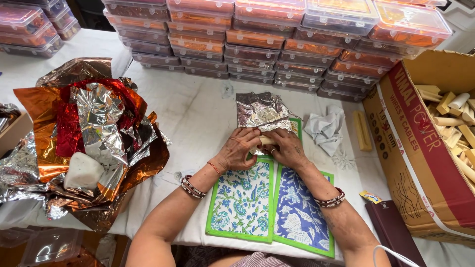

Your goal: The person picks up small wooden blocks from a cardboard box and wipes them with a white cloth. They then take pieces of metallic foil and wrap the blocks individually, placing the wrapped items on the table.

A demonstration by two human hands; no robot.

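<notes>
Small pale bar (265, 141) mostly hidden between both hands, long axis roughly left-right, lying at the near edge of one silver foil sheet (261, 111) on the table (198, 116). Left hand (239, 148) and right hand (286, 147) each have their grip closed on the bar and foil edge. Two floral mats (269, 205) lie under the wrists; one loose bar (362, 130) points away, box of bars (425, 148) cut off at right.

Bare forearms; dark beaded bangles on both wrists, red thread on left, ring on right.
</notes>
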